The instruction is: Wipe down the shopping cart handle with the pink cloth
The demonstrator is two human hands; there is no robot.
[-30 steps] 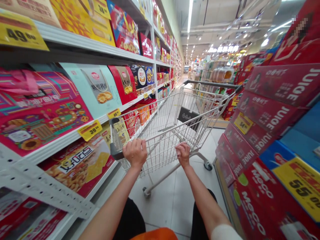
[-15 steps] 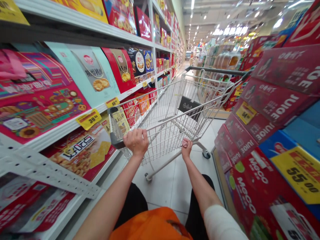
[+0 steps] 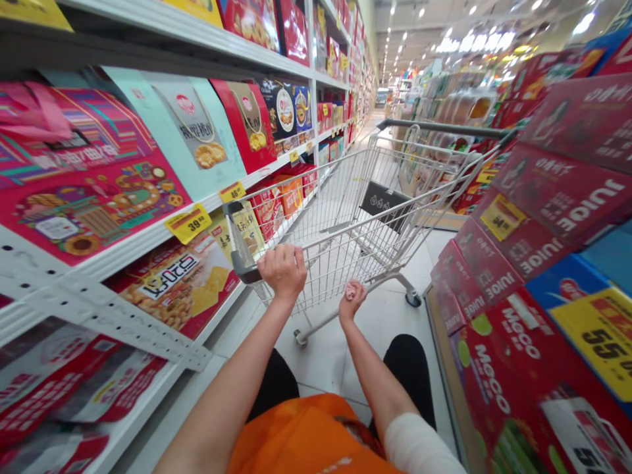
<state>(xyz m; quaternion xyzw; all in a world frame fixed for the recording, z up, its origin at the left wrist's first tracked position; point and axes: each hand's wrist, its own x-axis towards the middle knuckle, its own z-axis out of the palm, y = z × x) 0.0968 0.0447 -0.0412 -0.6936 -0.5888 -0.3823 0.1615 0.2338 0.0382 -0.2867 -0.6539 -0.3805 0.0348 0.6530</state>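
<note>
A wire shopping cart [image 3: 340, 257] with a grey handle bar stands askew across the aisle, its basket holding nothing. My left hand [image 3: 282, 271] is closed over the cart's top rim, beside the grey corner piece at its near left end. Lower and to the right, my right hand [image 3: 352, 301] is curled in front of the basket's side wires, closed around a small crumpled pinkish thing [image 3: 353, 289] whose kind I cannot make out. Whether that hand touches the cart is unclear.
White shelves [image 3: 148, 247] with gift boxes and yellow price tags run along the left. Stacked red drink cartons [image 3: 498, 362] line the right side. The tiled floor [image 3: 320, 368] lies between, under the cart, with more stacked goods farther back.
My right hand has shifted left, closer to my left hand. My left hand keeps its hold on the rim. The shelves and cart appear slightly farther right in view.
</note>
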